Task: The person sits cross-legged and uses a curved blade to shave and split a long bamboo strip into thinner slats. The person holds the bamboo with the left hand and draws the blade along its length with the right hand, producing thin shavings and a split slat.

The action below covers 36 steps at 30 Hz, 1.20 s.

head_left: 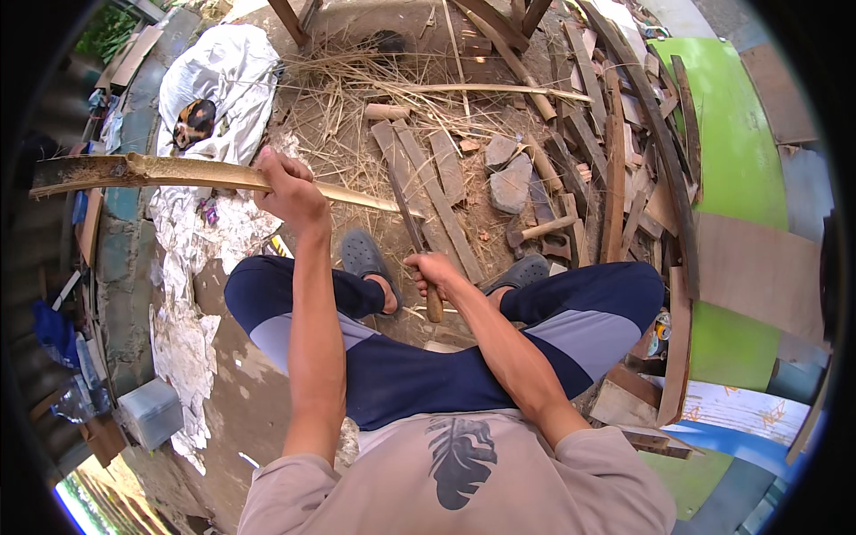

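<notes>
My left hand (pixel 292 190) is closed around a long split bamboo strip (pixel 201 172), held out across the front of me. The strip's broad, darker end reaches far left, and its narrow pale end slants down to the right. In my right hand (pixel 432 270) is a long knife (pixel 407 209), its wooden handle (pixel 434 308) showing below the fist. The dark narrow blade points away from me and meets or overlaps the strip's pale end; I cannot tell if they touch. Both hands are above the ground between my bent knees.
Wooden boards (pixel 437 201), grey stones (pixel 511 183) and a hammer (pixel 539 230) lie ahead. Bamboo shavings (pixel 343 85) litter the ground beyond. A calico cat (pixel 194 122) rests on white sheeting (pixel 234 71) at left. Green panels (pixel 727 125) and long timbers line the right.
</notes>
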Available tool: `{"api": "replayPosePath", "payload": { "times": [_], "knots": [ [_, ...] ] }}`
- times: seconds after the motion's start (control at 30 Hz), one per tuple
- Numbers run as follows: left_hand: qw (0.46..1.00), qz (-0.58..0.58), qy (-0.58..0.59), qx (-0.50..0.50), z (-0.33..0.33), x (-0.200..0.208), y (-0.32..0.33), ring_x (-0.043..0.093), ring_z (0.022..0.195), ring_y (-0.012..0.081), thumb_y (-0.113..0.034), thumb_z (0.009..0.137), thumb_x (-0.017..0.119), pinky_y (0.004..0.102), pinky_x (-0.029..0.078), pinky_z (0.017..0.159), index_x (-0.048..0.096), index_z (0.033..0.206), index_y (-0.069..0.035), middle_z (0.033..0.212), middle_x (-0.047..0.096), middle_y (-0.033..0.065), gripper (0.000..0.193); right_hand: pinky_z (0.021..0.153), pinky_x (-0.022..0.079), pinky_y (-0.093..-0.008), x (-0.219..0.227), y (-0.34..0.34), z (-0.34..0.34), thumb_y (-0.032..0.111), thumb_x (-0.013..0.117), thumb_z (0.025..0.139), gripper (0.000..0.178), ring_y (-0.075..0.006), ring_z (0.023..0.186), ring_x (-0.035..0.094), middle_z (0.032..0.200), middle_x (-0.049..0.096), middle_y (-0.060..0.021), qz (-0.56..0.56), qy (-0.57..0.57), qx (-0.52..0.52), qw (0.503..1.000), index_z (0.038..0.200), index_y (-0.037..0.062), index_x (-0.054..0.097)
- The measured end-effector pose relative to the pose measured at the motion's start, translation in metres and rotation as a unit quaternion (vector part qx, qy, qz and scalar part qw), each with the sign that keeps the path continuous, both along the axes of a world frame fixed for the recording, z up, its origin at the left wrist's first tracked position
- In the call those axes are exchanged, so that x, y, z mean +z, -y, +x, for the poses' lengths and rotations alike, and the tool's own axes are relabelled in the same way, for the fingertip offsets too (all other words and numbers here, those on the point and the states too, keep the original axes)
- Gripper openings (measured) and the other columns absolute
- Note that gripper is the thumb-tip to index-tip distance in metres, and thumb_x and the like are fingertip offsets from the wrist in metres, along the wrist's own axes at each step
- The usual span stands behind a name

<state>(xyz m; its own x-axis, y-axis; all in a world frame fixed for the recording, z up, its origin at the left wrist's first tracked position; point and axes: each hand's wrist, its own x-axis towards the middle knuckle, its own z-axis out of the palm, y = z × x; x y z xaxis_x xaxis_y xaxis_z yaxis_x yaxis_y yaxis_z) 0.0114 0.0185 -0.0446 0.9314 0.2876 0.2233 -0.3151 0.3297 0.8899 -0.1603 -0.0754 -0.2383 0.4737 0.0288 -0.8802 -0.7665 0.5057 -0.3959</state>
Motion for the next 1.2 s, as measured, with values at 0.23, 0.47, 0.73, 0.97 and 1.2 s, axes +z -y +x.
{"api": "replayPosePath", "payload": {
  "times": [0.23, 0.47, 0.73, 0.97, 1.2],
  "knots": [
    [0.999, -0.02, -0.02, 0.033, 0.008, -0.007, -0.015, 0.026, 0.041, 0.0062, -0.021, 0.093, 0.05, 0.0238, 0.021, 0.039, 0.034, 0.06, -0.013, 0.053, 0.03, -0.0039, 0.038, 0.06, 0.046, -0.0438, 0.082, -0.034, 0.005, 0.027, 0.063, 0.076, 0.031, -0.0428, 0.063, 0.057, 0.064, 0.057, -0.0232, -0.424, 0.252, 0.155, 0.856, 0.072, -0.0036, 0.06],
    [0.999, -0.019, -0.026, 0.02, 0.005, -0.003, -0.006, 0.026, 0.042, 0.0062, -0.021, 0.093, 0.051, 0.0236, 0.021, 0.04, 0.035, 0.063, -0.012, 0.054, 0.03, -0.0037, 0.035, 0.065, 0.049, -0.0446, -0.006, 0.009, 0.0, 0.025, 0.058, 0.076, 0.029, -0.0415, 0.069, 0.062, 0.07, 0.061, -0.0265, -0.336, 0.032, 0.23, 0.913, 0.077, -0.0037, 0.063],
    [0.999, -0.019, -0.026, 0.023, 0.003, 0.003, 0.002, 0.021, 0.042, 0.0062, -0.021, 0.094, 0.049, 0.0252, 0.017, 0.041, 0.03, 0.06, -0.014, 0.053, 0.026, -0.0047, 0.039, 0.076, 0.049, -0.048, 0.055, -0.019, 0.004, 0.025, 0.058, 0.074, 0.035, -0.0427, 0.085, 0.063, 0.085, 0.064, -0.0287, -0.434, 0.158, 0.174, 0.87, 0.09, -0.0049, 0.066],
    [0.999, -0.014, -0.022, 0.043, 0.002, 0.006, 0.007, 0.018, 0.041, 0.0064, -0.019, 0.094, 0.049, 0.0263, 0.016, 0.04, 0.028, 0.059, -0.015, 0.052, 0.023, -0.0052, 0.041, 0.072, 0.049, -0.047, 0.03, -0.008, -0.007, 0.026, 0.059, 0.074, 0.03, -0.0419, 0.08, 0.063, 0.08, 0.063, -0.0276, -0.442, 0.115, 0.216, 0.863, 0.088, 0.0003, 0.066],
    [1.0, -0.019, -0.024, 0.007, -0.003, 0.011, 0.017, 0.02, 0.042, 0.0069, -0.021, 0.093, 0.05, 0.0265, 0.016, 0.041, 0.029, 0.06, -0.014, 0.052, 0.023, -0.0045, 0.04, 0.07, 0.05, -0.0466, 0.004, 0.004, -0.006, 0.023, 0.058, 0.075, 0.028, -0.0406, 0.079, 0.064, 0.083, 0.066, -0.0243, -0.423, 0.083, 0.215, 0.877, 0.087, -0.0006, 0.068]
  ]
}}
